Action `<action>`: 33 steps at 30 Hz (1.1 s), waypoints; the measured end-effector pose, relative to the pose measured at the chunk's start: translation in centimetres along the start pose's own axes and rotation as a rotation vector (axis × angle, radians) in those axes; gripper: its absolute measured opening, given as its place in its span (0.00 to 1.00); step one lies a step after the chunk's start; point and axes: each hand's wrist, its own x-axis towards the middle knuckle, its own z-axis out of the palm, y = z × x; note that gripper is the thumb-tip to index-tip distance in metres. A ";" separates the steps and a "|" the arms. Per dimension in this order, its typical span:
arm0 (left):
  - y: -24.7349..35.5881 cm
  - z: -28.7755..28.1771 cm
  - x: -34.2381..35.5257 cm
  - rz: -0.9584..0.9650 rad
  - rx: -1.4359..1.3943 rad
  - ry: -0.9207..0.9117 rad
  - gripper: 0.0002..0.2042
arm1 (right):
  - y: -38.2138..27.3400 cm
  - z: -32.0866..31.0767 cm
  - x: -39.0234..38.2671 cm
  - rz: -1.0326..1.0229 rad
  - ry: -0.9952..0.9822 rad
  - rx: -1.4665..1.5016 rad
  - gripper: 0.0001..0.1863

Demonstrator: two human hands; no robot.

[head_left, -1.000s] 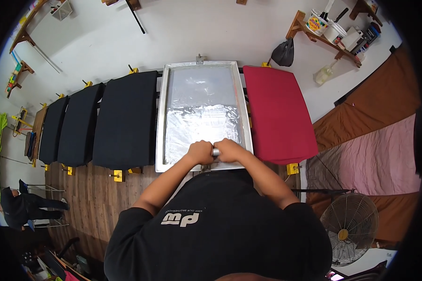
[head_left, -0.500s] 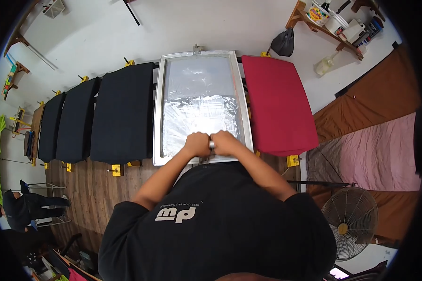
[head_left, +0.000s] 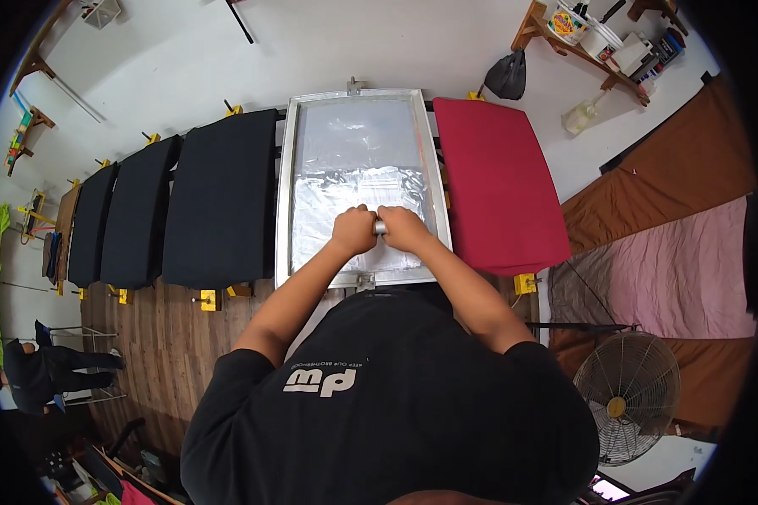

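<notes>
A screen-printing frame (head_left: 284,210) with a silver metal rim lies in front of me, its long side running away from me. Its glossy, greyish-silver mesh area (head_left: 354,135) has pale streaks. My left hand (head_left: 354,231) and my right hand (head_left: 403,228) sit side by side over the middle of its nearer half. Both are closed in fists round a short silver metal bar (head_left: 381,227), of which only a small piece shows between them. Whatever lies below the bar is hidden by my hands.
Several black fabric-covered boards (head_left: 221,198) line up to the left, and a red one (head_left: 501,185) stands close at right. A metal clamp (head_left: 365,280) holds the frame's near edge. A standing fan (head_left: 627,400) is at lower right. Another person (head_left: 38,370) works at far left.
Both fists and the silver bar have moved away from me, up the frame, from near its front edge. My arms are stretched further forward. The frame stays put.
</notes>
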 end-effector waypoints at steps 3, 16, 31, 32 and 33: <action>0.9 1.7 -2.6 0.044 0.010 0.057 0.10 | -1.0 1.9 -2.1 -0.004 0.075 -0.102 0.14; 1.0 -2.6 -1.0 -0.088 0.026 -0.314 0.13 | -0.4 -1.6 -0.7 -0.017 -0.247 0.056 0.16; 2.0 -0.7 -4.0 0.026 0.052 -0.261 0.09 | -1.5 0.7 -3.0 -0.018 -0.244 -0.076 0.17; 2.4 -0.7 -4.7 0.022 0.046 -0.234 0.09 | -1.9 0.9 -3.6 -0.023 -0.235 -0.069 0.17; 2.8 -0.7 -5.2 0.023 0.036 -0.238 0.09 | -2.1 0.9 -4.2 -0.020 -0.250 -0.084 0.18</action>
